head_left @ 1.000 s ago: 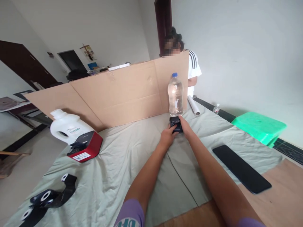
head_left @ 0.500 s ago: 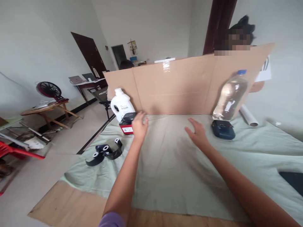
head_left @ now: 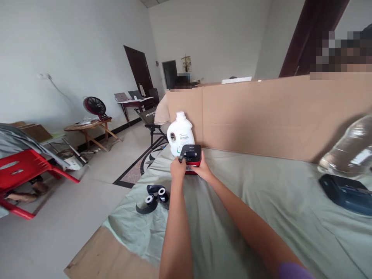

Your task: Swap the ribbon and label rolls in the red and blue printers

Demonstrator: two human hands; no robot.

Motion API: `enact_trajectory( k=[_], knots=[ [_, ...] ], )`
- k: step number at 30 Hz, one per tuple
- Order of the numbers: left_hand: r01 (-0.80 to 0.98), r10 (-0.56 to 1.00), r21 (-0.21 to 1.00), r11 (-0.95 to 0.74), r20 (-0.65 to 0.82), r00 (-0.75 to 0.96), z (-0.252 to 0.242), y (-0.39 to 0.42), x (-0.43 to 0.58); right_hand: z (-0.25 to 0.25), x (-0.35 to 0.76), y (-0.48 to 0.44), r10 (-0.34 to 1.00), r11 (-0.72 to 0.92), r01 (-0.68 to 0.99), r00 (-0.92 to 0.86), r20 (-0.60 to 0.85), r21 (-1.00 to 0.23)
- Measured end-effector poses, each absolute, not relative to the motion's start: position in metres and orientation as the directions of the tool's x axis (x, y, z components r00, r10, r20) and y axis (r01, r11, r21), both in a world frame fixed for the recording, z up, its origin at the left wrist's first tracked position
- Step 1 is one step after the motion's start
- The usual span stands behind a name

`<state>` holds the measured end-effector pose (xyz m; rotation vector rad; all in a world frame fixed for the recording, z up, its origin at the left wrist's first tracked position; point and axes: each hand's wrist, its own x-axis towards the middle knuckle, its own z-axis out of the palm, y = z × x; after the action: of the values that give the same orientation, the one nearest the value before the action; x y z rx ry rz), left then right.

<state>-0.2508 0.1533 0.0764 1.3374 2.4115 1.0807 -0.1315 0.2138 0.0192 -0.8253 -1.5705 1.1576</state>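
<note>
A small black device [head_left: 192, 152] rests on a red box [head_left: 193, 170] in front of a white jug [head_left: 181, 131]. My left hand [head_left: 178, 169] is closed at the device's left side, with the thumb near its front corner. My right hand [head_left: 204, 169] grips the right side, fingers along the device and thumb across the front by the red box. To the left of my forearms, black ribbon rolls [head_left: 155, 198] with white cores lie on the green cloth [head_left: 232, 193].
An upright cardboard panel [head_left: 255, 116] spans the back, with people partly visible behind it. At right are a clear bottle [head_left: 348, 151] and a dark blue device [head_left: 348, 195]. Bare wood [head_left: 116, 255] shows at the front left edge. A red chair [head_left: 26, 170] stands farther left.
The view has turned left. My right hand has moved across to the black device, and both hands, apart before, are now at its two sides.
</note>
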Motion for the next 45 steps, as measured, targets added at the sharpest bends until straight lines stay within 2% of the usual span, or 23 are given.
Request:
enact_trajectory(
  k=[6, 11, 13, 15, 18, 21, 26, 35, 45],
  knots=[
    [0.689, 0.782, 0.659, 0.302, 0.243, -0.574, 0.102, 0.146, -0.217, 0.031, -0.102, 0.208, 0.898, 0.354, -0.083, -0.247, 0.364, -0.931],
    [0.717, 0.792, 0.696, 0.042, 0.414, -0.449, 0.13, 0.133, -0.158, 0.059, -0.032, 0.178, 0.893, 0.403, -0.149, -0.152, 0.424, -0.903],
    [0.635, 0.784, 0.761, -0.132, 0.472, -0.402, 0.13, 0.125, -0.131, 0.07, 0.006, 0.161, 0.892, 0.42, -0.118, -0.128, 0.434, -0.9],
    [0.465, 0.783, 0.829, -0.309, 0.5, -0.37, 0.12, 0.112, -0.104, 0.077, 0.048, 0.143, 0.889, 0.44, -0.041, -0.12, 0.442, -0.897],
    [0.178, 0.818, 0.883, -0.435, 0.47, -0.333, 0.095, 0.083, -0.065, 0.073, 0.106, 0.111, 0.899, 0.438, 0.131, -0.095, 0.428, -0.89],
    [0.003, 0.858, 0.901, -0.433, 0.413, -0.306, 0.069, 0.048, -0.037, 0.049, 0.145, 0.077, 0.911, 0.401, 0.272, -0.014, 0.413, -0.875],
    [-0.128, 0.891, 0.895, -0.427, 0.393, -0.227, 0.042, -0.001, -0.025, 0.008, 0.158, 0.026, 0.911, 0.354, 0.357, 0.077, 0.404, -0.865],
    [-0.197, 0.897, 0.884, -0.423, 0.379, -0.227, 0.015, -0.004, -0.029, -0.005, 0.152, 0.005, 0.914, 0.3, 0.502, 0.093, 0.396, -0.811],
    [-0.22, 0.913, 0.896, -0.386, 0.337, -0.232, 0.016, -0.006, -0.032, 0.004, 0.145, -0.005, 0.901, 0.342, 0.527, 0.052, 0.431, -0.779]
  ],
)
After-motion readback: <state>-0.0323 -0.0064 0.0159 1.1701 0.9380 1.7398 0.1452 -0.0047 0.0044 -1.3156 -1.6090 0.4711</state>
